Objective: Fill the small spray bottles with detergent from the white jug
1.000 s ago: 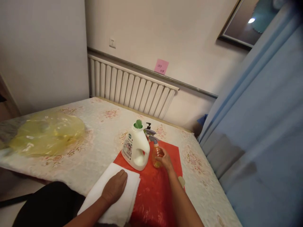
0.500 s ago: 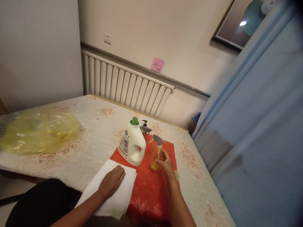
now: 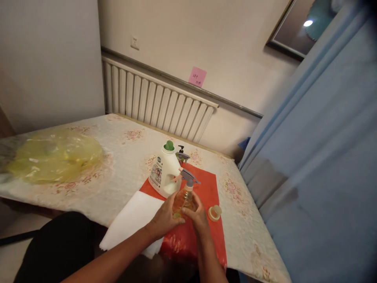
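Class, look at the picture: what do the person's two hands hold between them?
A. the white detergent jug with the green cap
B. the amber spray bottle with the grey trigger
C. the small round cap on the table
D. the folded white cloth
B: the left hand and the right hand both wrap the amber spray bottle, while the white detergent jug stands untouched behind.

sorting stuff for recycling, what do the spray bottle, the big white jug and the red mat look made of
Spray bottle: likely clear amber-tinted plastic, since liquid shows through; grey trigger head looks like matte plastic. White jug: opaque, smooth moulded plastic with built-in handle and green cap. Red mat: probably thin plastic sheet, glossy and crinkled with highlights, though coated fabric is possible.
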`<state>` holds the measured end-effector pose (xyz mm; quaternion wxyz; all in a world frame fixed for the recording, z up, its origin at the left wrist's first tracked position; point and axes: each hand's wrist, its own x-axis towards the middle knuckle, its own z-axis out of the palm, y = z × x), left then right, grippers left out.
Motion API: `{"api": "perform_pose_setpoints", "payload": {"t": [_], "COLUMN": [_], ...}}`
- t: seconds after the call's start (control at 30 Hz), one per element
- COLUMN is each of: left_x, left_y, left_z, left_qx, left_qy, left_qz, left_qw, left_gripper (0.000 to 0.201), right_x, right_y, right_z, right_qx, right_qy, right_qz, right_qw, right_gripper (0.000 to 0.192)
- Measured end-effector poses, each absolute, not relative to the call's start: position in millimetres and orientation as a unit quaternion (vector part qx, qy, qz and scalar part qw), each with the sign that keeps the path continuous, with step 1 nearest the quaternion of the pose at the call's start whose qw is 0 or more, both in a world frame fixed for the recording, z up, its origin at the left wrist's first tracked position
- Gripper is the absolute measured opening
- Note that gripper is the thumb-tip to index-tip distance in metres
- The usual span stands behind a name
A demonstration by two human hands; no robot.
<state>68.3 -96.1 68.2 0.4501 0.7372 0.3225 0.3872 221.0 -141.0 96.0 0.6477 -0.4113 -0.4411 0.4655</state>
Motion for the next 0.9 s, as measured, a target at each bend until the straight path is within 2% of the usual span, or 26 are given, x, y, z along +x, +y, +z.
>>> {"api": "perform_pose_setpoints", "payload": {"t": [0.07,0.2,0.43,0.63,0.9], "left_x": [69,64,57,55,42], "left_y": [-100,-109,-126,-135,-140], "left_z": [71,78,88,80,96], "left_qx": [0.718,0.699,0.721,0.740,0.699], "left_qy": [0.332,0.339,0.364,0.377,0.249], "left_qz": [0.390,0.394,0.387,0.351,0.318], "left_qw": [0.470,0.491,0.446,0.433,0.590], "left_gripper": [0.104,0.096,0.083,0.089,0.084], "right_x": [216,213,208,195,195], "right_y": [-146,-151,-146,-150,-163], "right_z": [97,100,117,123,133], "right_qx": [-0.409,-0.421,-0.465,-0.506,-0.446], "right_qy": [-0.436,-0.448,-0.427,-0.335,-0.307], "right_qz": [0.467,0.464,0.376,0.368,0.437], "right_qw": [0.651,0.638,0.678,0.705,0.718], "right_gripper": [0.070,0.069,0.054,0.037,0.038]}}
